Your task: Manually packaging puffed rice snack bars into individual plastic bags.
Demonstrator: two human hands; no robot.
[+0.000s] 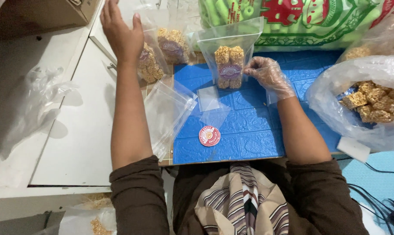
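Observation:
My right hand (268, 74), in a thin clear plastic glove, pinches the right edge of an upright clear pouch (230, 56) holding brown snack bars and a round sticker. The pouch stands on a blue embossed mat (249, 126). My left hand (120, 30) is bare, fingers spread, raised at the far left beside two filled pouches (162, 52); it holds nothing. A round red-and-white sticker (209, 136) lies on the mat near me.
A stack of empty clear pouches (168, 113) lies at the mat's left edge. A large clear bag of loose snack bars (371, 102) sits on the right. A green-and-red printed bag (301, 21) lies behind. White cabinet surface (75, 130) and crumpled plastic (27, 104) are left.

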